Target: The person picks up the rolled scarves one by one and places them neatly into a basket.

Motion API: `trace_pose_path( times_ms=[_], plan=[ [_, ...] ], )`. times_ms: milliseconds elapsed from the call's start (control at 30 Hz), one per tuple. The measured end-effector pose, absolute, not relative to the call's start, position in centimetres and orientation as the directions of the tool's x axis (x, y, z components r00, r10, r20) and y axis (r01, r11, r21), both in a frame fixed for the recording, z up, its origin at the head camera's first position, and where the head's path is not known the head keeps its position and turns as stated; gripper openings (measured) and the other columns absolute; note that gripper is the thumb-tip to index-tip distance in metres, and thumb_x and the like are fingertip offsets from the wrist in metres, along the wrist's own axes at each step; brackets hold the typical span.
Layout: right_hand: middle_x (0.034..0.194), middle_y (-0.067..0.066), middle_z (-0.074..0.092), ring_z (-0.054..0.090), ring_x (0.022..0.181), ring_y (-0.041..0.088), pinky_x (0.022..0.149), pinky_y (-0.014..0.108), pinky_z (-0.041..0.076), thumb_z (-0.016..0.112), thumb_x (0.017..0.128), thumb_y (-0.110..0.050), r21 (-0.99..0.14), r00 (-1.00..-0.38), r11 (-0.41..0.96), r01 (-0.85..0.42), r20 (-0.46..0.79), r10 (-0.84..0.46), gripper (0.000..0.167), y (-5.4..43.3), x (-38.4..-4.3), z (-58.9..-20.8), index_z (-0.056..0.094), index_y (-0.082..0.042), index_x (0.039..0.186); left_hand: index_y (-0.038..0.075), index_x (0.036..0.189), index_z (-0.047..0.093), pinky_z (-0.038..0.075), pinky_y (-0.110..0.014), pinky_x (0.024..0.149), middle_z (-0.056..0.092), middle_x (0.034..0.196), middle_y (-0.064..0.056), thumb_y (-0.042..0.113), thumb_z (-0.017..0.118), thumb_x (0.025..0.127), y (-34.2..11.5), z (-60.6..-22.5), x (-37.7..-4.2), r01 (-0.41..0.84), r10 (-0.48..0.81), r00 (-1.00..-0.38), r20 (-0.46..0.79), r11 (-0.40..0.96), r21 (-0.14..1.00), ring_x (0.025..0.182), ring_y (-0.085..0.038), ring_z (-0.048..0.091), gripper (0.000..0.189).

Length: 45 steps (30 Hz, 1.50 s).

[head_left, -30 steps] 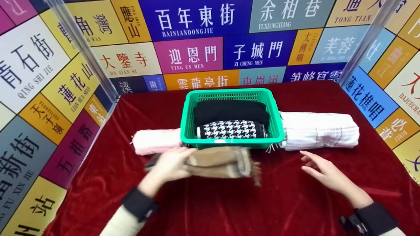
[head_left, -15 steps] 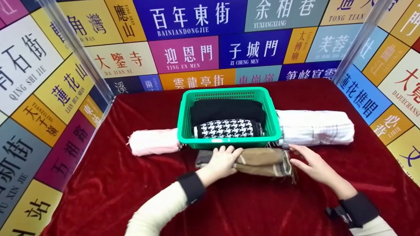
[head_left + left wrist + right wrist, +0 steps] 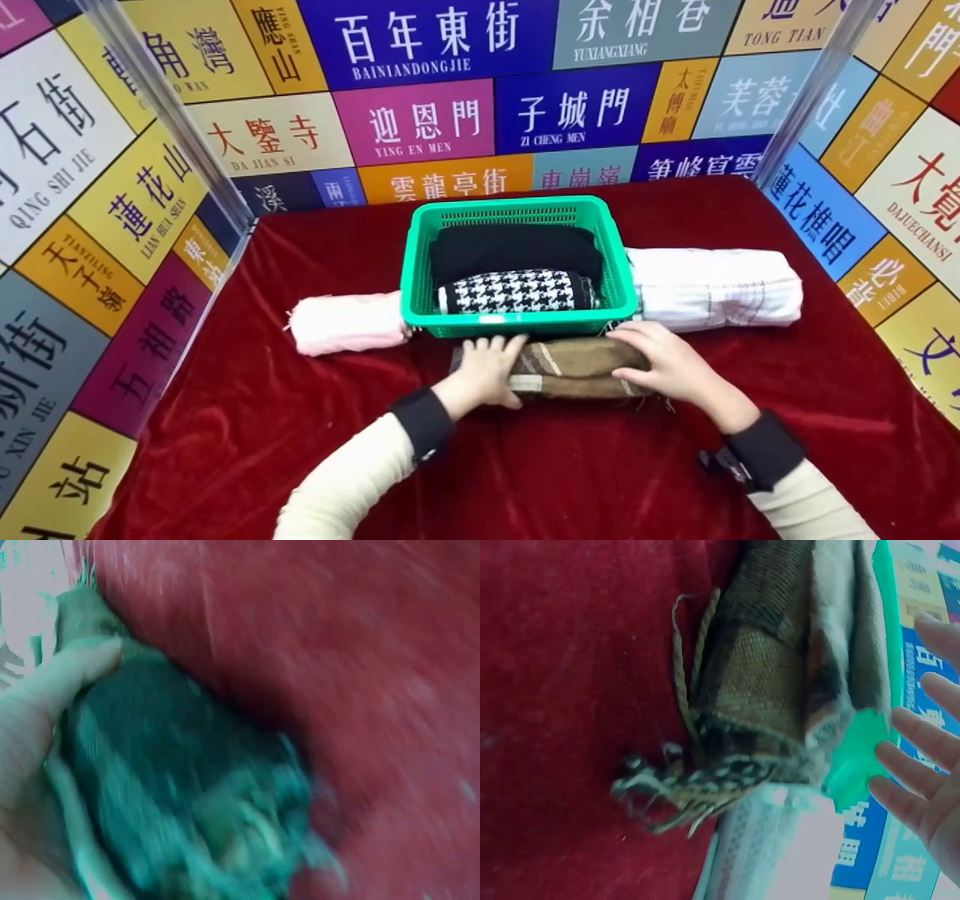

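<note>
A brown checked scarf [image 3: 577, 358], rolled up with fringed ends, lies in front of the green basket. My left hand [image 3: 486, 371] grips its left part, thumb on the near side and fingers over the far side. In the left wrist view the thumb [image 3: 97, 660] presses on the dark cloth of the scarf [image 3: 172, 742], blurred. At the right end my right hand [image 3: 664, 364] reaches over the scarf. The right wrist view shows the fingers of that hand [image 3: 926, 757] spread beside the fringed end of the scarf [image 3: 757, 682].
The green basket [image 3: 517, 321] holds a black folded cloth [image 3: 517, 251] and a black-and-white houndstooth roll [image 3: 517, 291]. A pink roll [image 3: 349, 322] lies left of it, a white roll [image 3: 716, 289] right. Red velvet [image 3: 525, 465] covers the table; printed panels [image 3: 412, 124] stand behind.
My left hand has carried the brown scarf rightward to the front of the basket. My right hand has moved left, from beside the white roll to over the scarf's right end.
</note>
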State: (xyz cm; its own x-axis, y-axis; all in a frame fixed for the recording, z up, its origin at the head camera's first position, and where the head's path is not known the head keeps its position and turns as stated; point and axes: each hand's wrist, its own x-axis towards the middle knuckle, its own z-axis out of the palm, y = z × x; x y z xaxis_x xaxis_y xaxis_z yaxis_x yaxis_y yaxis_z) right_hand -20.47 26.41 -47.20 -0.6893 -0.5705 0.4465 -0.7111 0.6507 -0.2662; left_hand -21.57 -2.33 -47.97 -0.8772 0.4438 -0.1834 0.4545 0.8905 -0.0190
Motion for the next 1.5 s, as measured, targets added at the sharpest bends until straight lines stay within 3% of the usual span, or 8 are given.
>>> trace_pose_path(
  times_ms=[233,367,533,667,933,1200,1500],
  plan=[
    [0.123,0.017,0.053,0.049,0.113,0.033,0.094,0.047,0.04,0.073,0.071,-0.037,-0.19,-0.654,0.627,-0.756,0.197,-0.73,0.068,25.1,-22.0,-47.6,0.053,-0.003,0.125,0.017,0.134,0.033,0.043,-0.045,0.081,0.051,0.114,-0.013,0.054,0.079,0.053,-6.2,-48.2,-21.4,0.429,0.424,-0.891,-0.162,0.903,0.0,0.1,-0.031,0.051,0.1],
    [0.131,0.019,0.047,0.045,0.118,0.036,0.095,0.05,0.036,0.074,0.067,-0.042,-0.188,-0.661,0.64,-0.745,0.082,-0.746,0.083,25.3,-22.5,-48.2,0.043,-0.004,0.135,0.015,0.131,0.036,0.046,-0.043,0.075,0.053,0.109,-0.014,0.048,0.08,0.054,-7.2,-48.6,-21.3,0.414,0.414,-0.898,-0.15,0.91,0.035,0.094,-0.032,0.055,0.095],
    [0.134,0.02,0.043,0.042,0.12,0.036,0.096,0.05,0.036,0.077,0.064,-0.039,-0.231,-0.684,0.662,-0.713,0.019,-0.729,0.09,26.4,-23.0,-49.1,0.038,-0.006,0.138,0.014,0.126,0.037,0.048,-0.042,0.069,0.055,0.1,-0.015,0.039,0.08,0.056,-7.4,-48.8,-21.3,0.392,0.401,-0.897,-0.187,0.916,0.082,0.088,-0.033,0.058,0.086],
    [0.127,0.019,0.046,0.046,0.112,0.034,0.09,0.049,0.041,0.079,0.062,-0.031,-0.261,-0.711,0.679,-0.686,0.042,-0.702,0.088,27.6,-23.2,-50.4,0.038,-0.006,0.137,0.013,0.121,0.037,0.05,-0.042,0.066,0.055,0.097,-0.016,0.033,0.08,0.058,-7.1,-48.8,-21.5,0.356,0.377,-0.899,-0.225,0.926,0.129,0.086,-0.033,0.06,0.079],
    [0.107,0.013,0.053,0.05,0.095,0.026,0.079,0.044,0.043,0.07,0.059,-0.017,-0.294,-0.68,0.621,-0.727,0.18,-0.711,0.072,27.8,-23.7,-52.3,0.047,-0.006,0.126,0.008,0.106,0.037,0.051,-0.04,0.065,0.062,0.09,-0.016,0.026,0.082,0.057,-6.8,-49.8,-21.4,0.321,0.365,-0.904,-0.222,0.923,0.21,0.082,-0.031,0.062,0.068],
    [0.109,0.011,0.055,0.054,0.095,0.023,0.079,0.041,0.045,0.071,0.059,-0.008,-0.442,-0.738,0.625,-0.643,0.138,-0.661,0.068,27.8,-24.0,-52.2,0.049,-0.007,0.124,0.006,0.106,0.037,0.05,-0.041,0.065,0.062,0.086,-0.017,0.019,0.082,0.057,-6.9,-50.0,-21.1,0.321,0.381,-0.908,-0.173,0.9,0.295,0.079,-0.032,0.062,0.067],
    [0.109,0.002,0.058,0.054,0.097,0.017,0.082,0.04,0.045,0.075,0.058,-0.009,-0.489,-0.759,0.607,-0.626,0.204,-0.618,0.068,27.7,-23.1,-50.9,0.053,-0.015,0.122,0.011,0.102,0.044,0.048,-0.042,0.058,0.064,0.087,-0.015,0.017,0.081,0.055,-7.3,-48.3,-20.9,0.306,0.355,-0.927,-0.125,0.903,0.301,0.078,-0.032,0.062,0.06]
  ],
)
